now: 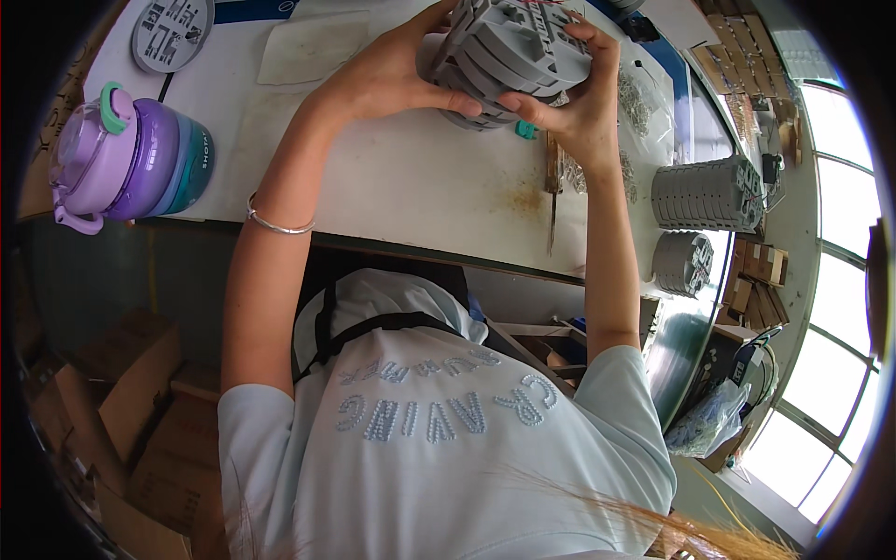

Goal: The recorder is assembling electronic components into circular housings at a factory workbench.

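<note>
Between my two hands, above the far part of the white table (420, 187), is a stack of round grey plastic plates (509, 56) with slots and raised ribs. My left hand (401, 75) wraps the stack's left side, thumb across its near face. On the right side my right hand (579, 103) grips it, with the thumb on the lower near edge and fingers over the top. The two thumbs nearly meet. A small green piece (525, 130) shows just beneath the stack. Part of the stack is cut off by the upper edge of the view.
A purple and teal water bottle (149, 159) stands at the table's left. Behind it lies a round grey plate (173, 33). Clear bags of small metal parts (644, 107) are at the right, near a tall grey stack (705, 194) and a shorter one (681, 263). Cardboard boxes (121, 411) sit lower left.
</note>
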Tool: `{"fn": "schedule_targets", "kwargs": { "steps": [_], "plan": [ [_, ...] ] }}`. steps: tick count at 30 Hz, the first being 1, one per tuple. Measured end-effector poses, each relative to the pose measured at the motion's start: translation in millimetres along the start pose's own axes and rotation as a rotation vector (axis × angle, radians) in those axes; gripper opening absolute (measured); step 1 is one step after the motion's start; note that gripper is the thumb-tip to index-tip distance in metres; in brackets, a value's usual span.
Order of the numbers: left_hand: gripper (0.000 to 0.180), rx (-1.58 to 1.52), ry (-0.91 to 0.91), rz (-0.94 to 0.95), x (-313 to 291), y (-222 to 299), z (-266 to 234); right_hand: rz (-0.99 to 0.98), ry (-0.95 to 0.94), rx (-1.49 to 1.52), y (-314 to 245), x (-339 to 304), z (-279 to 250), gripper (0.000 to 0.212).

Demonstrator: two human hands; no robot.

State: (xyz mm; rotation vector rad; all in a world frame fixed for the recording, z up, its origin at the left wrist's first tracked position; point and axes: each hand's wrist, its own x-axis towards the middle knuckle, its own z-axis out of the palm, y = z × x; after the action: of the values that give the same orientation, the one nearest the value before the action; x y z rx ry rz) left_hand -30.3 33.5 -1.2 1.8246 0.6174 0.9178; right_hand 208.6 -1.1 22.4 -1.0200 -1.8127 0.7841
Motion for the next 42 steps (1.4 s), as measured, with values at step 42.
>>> {"fn": "schedule_targets", "kwargs": {
  "steps": [42],
  "plan": [
    [0.113,-0.091,0.020,0.053,-3.5,-12.6,9.1,-0.114,0.011,-0.104,14.3,-1.0,-0.6,0.091]
  ]
}}
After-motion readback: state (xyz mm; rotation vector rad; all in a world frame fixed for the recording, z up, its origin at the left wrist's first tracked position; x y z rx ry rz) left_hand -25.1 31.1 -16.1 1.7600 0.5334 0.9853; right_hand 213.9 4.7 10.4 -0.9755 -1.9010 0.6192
